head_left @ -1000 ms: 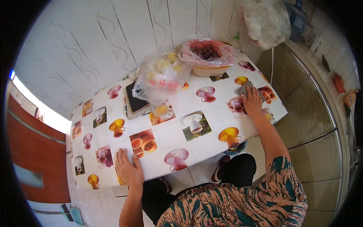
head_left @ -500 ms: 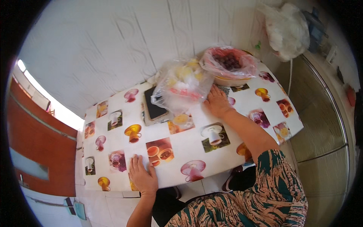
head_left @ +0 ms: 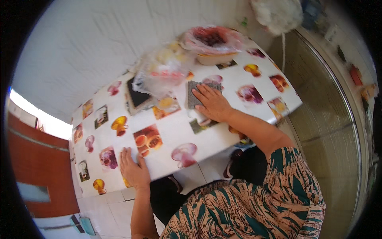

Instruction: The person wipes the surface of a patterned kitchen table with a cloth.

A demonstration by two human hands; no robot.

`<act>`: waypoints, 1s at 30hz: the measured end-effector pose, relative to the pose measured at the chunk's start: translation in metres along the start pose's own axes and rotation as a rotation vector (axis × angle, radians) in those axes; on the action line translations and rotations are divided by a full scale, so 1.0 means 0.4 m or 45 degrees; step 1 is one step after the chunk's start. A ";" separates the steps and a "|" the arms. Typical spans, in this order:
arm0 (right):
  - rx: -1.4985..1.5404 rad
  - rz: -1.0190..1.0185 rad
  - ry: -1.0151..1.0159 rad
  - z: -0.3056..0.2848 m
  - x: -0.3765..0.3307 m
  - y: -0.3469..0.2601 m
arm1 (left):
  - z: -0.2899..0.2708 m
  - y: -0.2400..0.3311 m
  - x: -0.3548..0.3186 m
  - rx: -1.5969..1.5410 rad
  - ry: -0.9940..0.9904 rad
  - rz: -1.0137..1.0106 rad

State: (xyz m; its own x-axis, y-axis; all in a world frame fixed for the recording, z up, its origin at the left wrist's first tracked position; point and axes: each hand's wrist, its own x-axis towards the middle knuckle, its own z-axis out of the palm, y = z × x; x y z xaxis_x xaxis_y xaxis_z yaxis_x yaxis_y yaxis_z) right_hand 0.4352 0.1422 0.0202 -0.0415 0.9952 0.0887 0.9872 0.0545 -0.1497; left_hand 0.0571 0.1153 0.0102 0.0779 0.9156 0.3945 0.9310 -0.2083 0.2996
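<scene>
Since half a second ago the right hand [head_left: 213, 104] has slid back from beside the clear plastic bag of yellow and red items [head_left: 163, 71] toward the middle of the white tablecloth printed with cup pictures [head_left: 175, 131]. It now lies flat, fingers spread, pressing on a small grey rectangular scouring cloth [head_left: 195, 93] that shows under the fingertips and just beside the bag; the palm covers its lower part, so nothing is gripped, only pinned. The left hand [head_left: 133, 169] lies open and flat on the near edge of the tablecloth, holding nothing, as it did before.

Just behind the cloth sit the bag and a dark flat square object [head_left: 138, 97], partly under the bag; further back stands a beige bowl wrapped in pink-tinted plastic film [head_left: 211, 44].

The risks, as I judge them: a wipe carried further away from the body could catch the loose bag and shove it into the bowl or toward the wall. The tablecloth seems to hang free over the near edge, though the fisheye bend makes that hard to confirm; if so, firm strokes could drag it and shift everything on it, and the left hand's weight at the edge is what checks that.
</scene>
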 end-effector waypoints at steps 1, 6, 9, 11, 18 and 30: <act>-0.014 0.004 -0.011 -0.011 -0.029 0.018 | 0.002 -0.003 0.001 0.021 0.012 0.021; -0.157 0.473 0.166 -0.065 -0.261 0.319 | 0.010 0.005 -0.002 0.076 0.012 0.041; -0.219 0.931 0.255 -0.098 -0.374 0.394 | 0.011 0.000 -0.001 0.123 0.021 0.038; -0.311 1.038 0.392 -0.072 -0.420 0.425 | 0.012 0.014 -0.001 0.131 0.016 0.029; 0.176 0.096 0.574 0.015 -0.248 -0.082 | 0.028 -0.019 -0.005 0.110 0.040 0.051; 0.128 0.033 0.467 0.040 -0.256 -0.027 | 0.016 -0.028 -0.005 0.073 -0.013 0.038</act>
State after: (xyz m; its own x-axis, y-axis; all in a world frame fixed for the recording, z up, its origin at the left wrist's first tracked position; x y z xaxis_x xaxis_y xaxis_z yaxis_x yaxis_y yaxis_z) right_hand 0.4263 0.0412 -0.0032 0.0587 0.9021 0.4274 0.9665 0.0558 -0.2505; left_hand 0.0488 0.1182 0.0005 0.1089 0.9128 0.3937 0.9472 -0.2155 0.2376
